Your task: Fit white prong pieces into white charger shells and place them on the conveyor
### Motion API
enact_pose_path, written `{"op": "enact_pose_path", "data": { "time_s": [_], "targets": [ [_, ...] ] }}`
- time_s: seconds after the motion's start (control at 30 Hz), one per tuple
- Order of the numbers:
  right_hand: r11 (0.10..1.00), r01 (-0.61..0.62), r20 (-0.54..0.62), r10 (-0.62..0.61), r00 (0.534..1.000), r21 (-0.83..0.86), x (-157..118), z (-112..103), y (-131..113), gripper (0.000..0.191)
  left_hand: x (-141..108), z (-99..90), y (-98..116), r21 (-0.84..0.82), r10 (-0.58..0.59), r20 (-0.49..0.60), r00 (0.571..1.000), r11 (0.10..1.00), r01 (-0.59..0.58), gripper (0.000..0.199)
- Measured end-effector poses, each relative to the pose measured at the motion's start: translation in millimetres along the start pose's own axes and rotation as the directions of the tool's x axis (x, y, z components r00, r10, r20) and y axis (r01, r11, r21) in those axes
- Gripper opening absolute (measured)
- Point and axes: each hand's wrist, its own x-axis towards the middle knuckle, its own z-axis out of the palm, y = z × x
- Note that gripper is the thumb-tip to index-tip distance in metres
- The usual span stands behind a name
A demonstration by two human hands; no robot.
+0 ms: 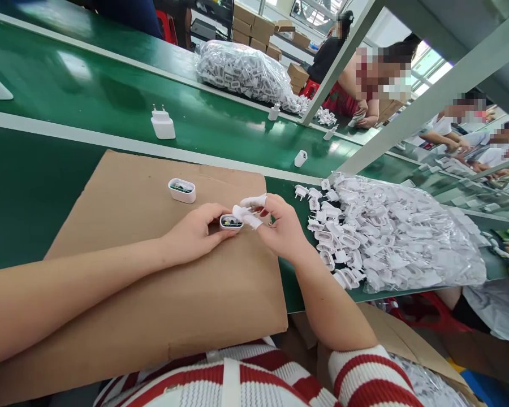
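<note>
My left hand (199, 229) grips a small white charger housing (231, 222) between thumb and fingers. Its open end faces up and shows a circuit board with components inside. Close against the housing's right side is my right hand (277, 223), with white covers on the thumb and a finger. Those fingertips are pinched together; a small whitish thing with what may be pins shows between them, too hidden to name. A second open charger housing (182, 191), also with a board inside, stands on the cardboard sheet (152, 305) beyond my left hand.
To the right, loose white plug covers (333, 226) spill from a clear plastic bag (415, 237). Along the green conveyor belt (220, 127) stand a closed charger (163, 124) and an open housing (301, 158). Another full bag (246, 68) lies across the belt; co-workers sit beyond. A metal post (365, 150) rises at right.
</note>
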Motion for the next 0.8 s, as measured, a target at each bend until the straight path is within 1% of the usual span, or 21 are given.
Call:
{"op": "enact_pose_path", "data": {
  "time_s": [0.07,0.1,0.17,0.23,0.3,0.33,0.37,0.43,0.47,0.53,0.6,0.63,0.67,0.7,0.77,0.8],
  "targets": [
    [0.998,0.044,0.059,-0.042,0.997,-0.037,-1.0,2.0,0.4,0.017,1.7,-1.6,0.1,-0.015,0.013,0.024,1.000,1.000,-0.013,0.038],
    [0.999,0.038,0.062,-0.037,0.997,-0.020,-0.9,3.2,1.2,0.018,2.4,-2.4,0.1,-0.032,0.009,0.039,0.999,0.999,-0.008,0.040],
    [0.998,-0.010,0.014,0.009,1.000,0.056,-0.3,5.4,2.9,0.020,3.1,-4.0,0.2,-0.075,-0.012,0.060,0.998,0.997,0.017,0.042],
    [0.987,-0.087,-0.050,0.095,0.994,0.137,0.2,6.3,2.7,0.028,2.7,-4.7,0.8,-0.103,-0.039,0.069,0.997,0.994,0.046,0.042],
    [0.974,-0.145,-0.079,0.160,0.984,0.172,-0.3,5.9,0.5,0.037,1.6,-4.5,1.4,-0.113,-0.058,0.067,0.996,0.991,0.066,0.042],
    [0.973,-0.152,-0.079,0.168,0.983,0.174,-1.0,5.5,-1.0,0.038,1.0,-4.1,1.5,-0.117,-0.064,0.062,0.996,0.991,0.071,0.042],
    [0.974,-0.146,-0.076,0.161,0.984,0.175,-1.8,5.0,-2.2,0.035,0.4,-3.7,1.5,-0.119,-0.065,0.057,0.996,0.990,0.072,0.043],
    [0.969,-0.121,-0.062,0.137,0.989,0.215,-3.6,4.4,-3.6,0.023,-0.6,-3.2,1.0,-0.113,-0.057,0.052,0.997,0.992,0.063,0.048],
    [0.956,-0.129,-0.044,0.145,0.988,0.265,-4.1,4.3,-3.6,0.017,-0.9,-3.1,0.6,-0.106,-0.052,0.054,0.997,0.993,0.057,0.052],
    [0.896,-0.201,0.027,0.208,0.978,0.395,-3.9,4.1,-2.6,0.015,-1.2,-3.3,-0.1,-0.096,-0.048,0.059,0.997,0.994,0.053,0.056],
    [0.816,-0.301,0.139,0.268,0.953,0.493,-2.5,3.8,-1.6,0.025,-1.0,-3.5,-0.3,-0.099,-0.055,0.054,0.997,0.993,0.060,0.052],
    [0.796,-0.326,0.181,0.272,0.945,0.510,-1.7,3.6,-1.5,0.032,-0.9,-3.4,-0.2,-0.104,-0.058,0.048,0.997,0.993,0.062,0.049],
    [0.805,-0.321,0.190,0.259,0.947,0.499,-1.1,3.5,-1.8,0.035,-0.7,-3.4,0.0,-0.108,-0.060,0.042,0.997,0.992,0.064,0.047],
    [0.844,-0.284,0.166,0.233,0.958,0.454,-0.8,3.5,-2.5,0.034,-0.6,-3.2,0.2,-0.111,-0.061,0.039,0.997,0.992,0.065,0.045],
    [0.949,-0.155,0.066,0.143,0.988,0.273,-1.5,4.1,-4.9,0.023,-0.5,-2.9,0.1,-0.111,-0.057,0.035,0.998,0.992,0.061,0.045],
    [0.984,-0.088,0.027,0.085,0.996,0.157,-2.3,4.9,-6.3,0.017,-0.6,-2.7,-0.2,-0.107,-0.054,0.033,0.998,0.993,0.057,0.045]
  ]
}}
